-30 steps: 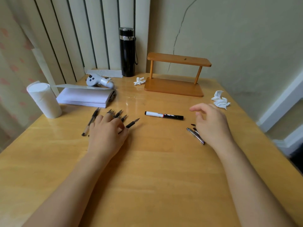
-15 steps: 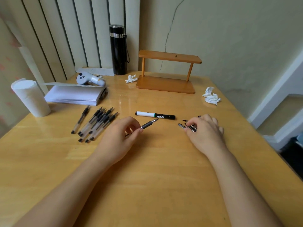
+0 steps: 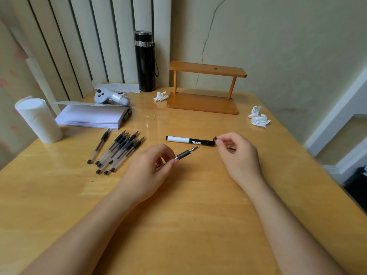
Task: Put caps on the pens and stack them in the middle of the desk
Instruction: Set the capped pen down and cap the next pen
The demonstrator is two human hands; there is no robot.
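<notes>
My left hand (image 3: 151, 167) grips an uncapped black gel pen (image 3: 187, 153) above the wooden desk (image 3: 178, 225), tip pointing up and right. My right hand (image 3: 238, 155) pinches a small black pen cap (image 3: 215, 138) between thumb and forefinger, a short gap from the pen's tip. A black sliver under my right palm may be more caps; most of it is hidden. Several uncapped gel pens (image 3: 119, 151) lie in a loose bundle to the left. A capped white and black marker (image 3: 190, 140) lies across the middle of the desk.
At the left stand a white paper roll (image 3: 38, 120) and a paper stack (image 3: 93, 116). Behind are a grey controller (image 3: 110, 97), a black flask (image 3: 145, 60) and a wooden shelf stand (image 3: 204, 86). Crumpled tissues (image 3: 258, 118) lie at the right, near the desk's edge.
My left hand took one pen from the bundle and brought it toward the middle. My right hand picked a cap off the desk and lifted it beside the marker's end.
</notes>
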